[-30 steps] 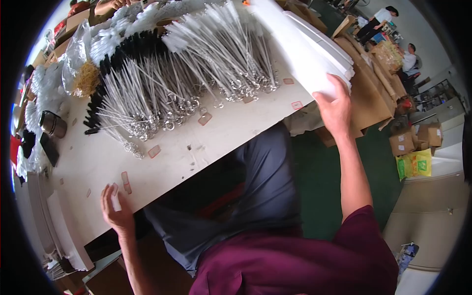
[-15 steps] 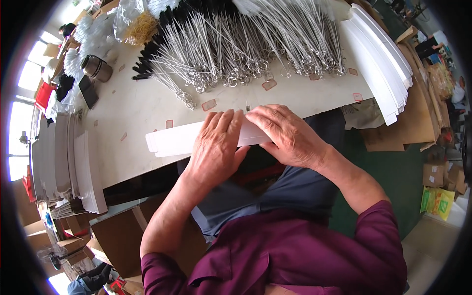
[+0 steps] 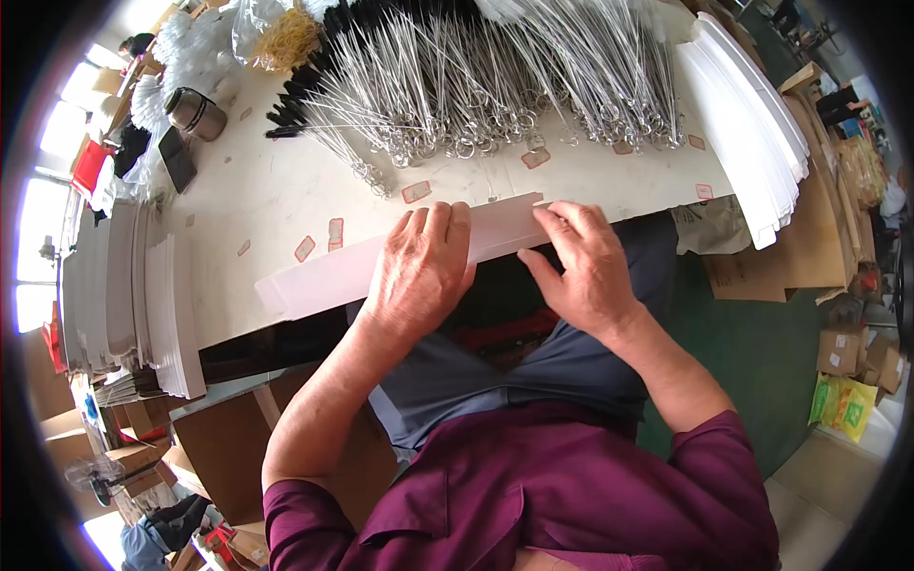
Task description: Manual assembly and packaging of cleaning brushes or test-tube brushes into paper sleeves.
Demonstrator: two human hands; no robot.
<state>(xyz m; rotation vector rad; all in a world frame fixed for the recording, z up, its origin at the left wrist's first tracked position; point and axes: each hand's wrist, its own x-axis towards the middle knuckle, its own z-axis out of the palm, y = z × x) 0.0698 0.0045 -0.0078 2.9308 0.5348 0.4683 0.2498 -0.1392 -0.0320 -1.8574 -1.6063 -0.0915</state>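
Observation:
A long, narrow white cardboard carton (image 3: 328, 277), slightly pinkish in this light, lies slantwise along the table's near edge. My left hand (image 3: 420, 271) covers its middle, fingers laid over the top and thumb at the near side. At the carton's right end is my right hand (image 3: 588, 271), with thumb and forefinger spread apart and the fingertips by the end's edge. Whether those fingertips press on the cardboard is hard to tell. Beyond the hands lies a broad heap of thin wire-handled brushes (image 3: 457, 95) with ring ends toward me and black bristles at the far side.
Stacked flat white cartons stand at the table's right (image 3: 752, 133) and left (image 3: 171, 314). A metal flask (image 3: 196, 114) and a dark phone (image 3: 177, 160) sit at far left, near a bag of yellow ties (image 3: 288, 40). Brown cardboard (image 3: 800, 228) leans at right.
My right hand has moved right, away from my left, and its thumb and fingers have spread. The carton's left end has swung nearer me, and more of its right part shows.

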